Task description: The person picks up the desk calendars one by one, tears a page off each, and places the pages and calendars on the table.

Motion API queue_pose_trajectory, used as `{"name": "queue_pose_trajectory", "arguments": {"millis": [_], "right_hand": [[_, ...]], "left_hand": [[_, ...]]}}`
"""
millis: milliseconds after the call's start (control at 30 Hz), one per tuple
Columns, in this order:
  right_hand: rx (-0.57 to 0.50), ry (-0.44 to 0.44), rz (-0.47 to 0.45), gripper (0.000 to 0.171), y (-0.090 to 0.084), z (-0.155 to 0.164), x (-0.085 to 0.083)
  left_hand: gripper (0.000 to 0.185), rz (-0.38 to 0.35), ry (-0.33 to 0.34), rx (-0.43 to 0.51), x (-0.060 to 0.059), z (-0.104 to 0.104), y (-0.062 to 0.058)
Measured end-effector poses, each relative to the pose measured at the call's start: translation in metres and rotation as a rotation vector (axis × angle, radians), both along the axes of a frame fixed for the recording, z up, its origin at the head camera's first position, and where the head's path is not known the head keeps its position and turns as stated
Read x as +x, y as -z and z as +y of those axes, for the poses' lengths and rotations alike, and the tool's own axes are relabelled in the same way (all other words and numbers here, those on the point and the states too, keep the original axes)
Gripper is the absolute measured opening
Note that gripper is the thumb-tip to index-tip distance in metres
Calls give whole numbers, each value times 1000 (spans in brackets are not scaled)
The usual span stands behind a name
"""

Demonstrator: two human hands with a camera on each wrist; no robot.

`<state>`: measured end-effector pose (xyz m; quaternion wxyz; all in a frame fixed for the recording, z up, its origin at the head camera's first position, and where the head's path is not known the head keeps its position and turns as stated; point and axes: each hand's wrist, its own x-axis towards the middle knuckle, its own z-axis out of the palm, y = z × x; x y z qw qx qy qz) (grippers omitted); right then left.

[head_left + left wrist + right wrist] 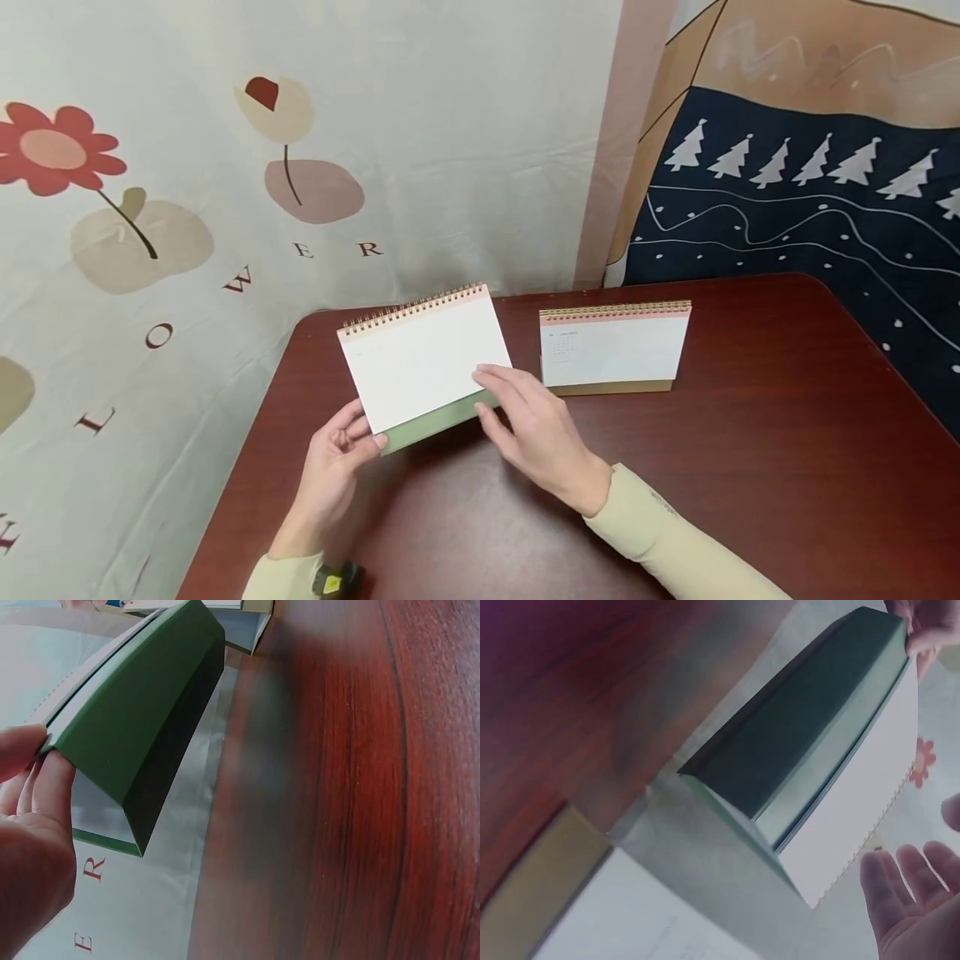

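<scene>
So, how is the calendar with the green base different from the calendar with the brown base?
The green-base calendar is lifted and tilted, its corner pinched by the left hand; the brown-base calendar stands on the table, with no hand on it. The green-base calendar's page looks blank, while the brown-base calendar's shows small print, too faint to read. The right hand is at the green-base calendar's lower edge only. Both are spiral-bound with white pages.

Green-based spiral desk calendar (423, 362) — blank white page showing — tilted above the table.

Left hand (337, 454) curled in a pinch, thumb over fingers, right hand (536, 433) flat, fingers straight, both arms reaching forward
</scene>
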<state>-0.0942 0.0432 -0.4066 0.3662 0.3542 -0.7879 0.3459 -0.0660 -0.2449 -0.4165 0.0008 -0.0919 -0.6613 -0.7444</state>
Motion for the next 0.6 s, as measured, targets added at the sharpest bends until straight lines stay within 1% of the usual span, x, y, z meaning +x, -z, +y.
{"name": "queue_pose_trajectory", "arguments": {"millis": [100,200,300,467,600], "right_hand": [[70,-6,55,34,-1,-7,-1],[131,-14,70,37,-2,-13,-2],[189,-12,61,42,-3,-18,-2],[297,9,52,53,-3,-24,-5],[366,-15,-8,60,-4,-28,-7]], "left_hand": [[52,0,-2,1,0,1,0],[52,3,-2,5,0,3,-1],[52,2,-4,12,1,5,-2],[49,9,15,19,2,7,-5],[49,14,29,21,2,8,-5]]}}
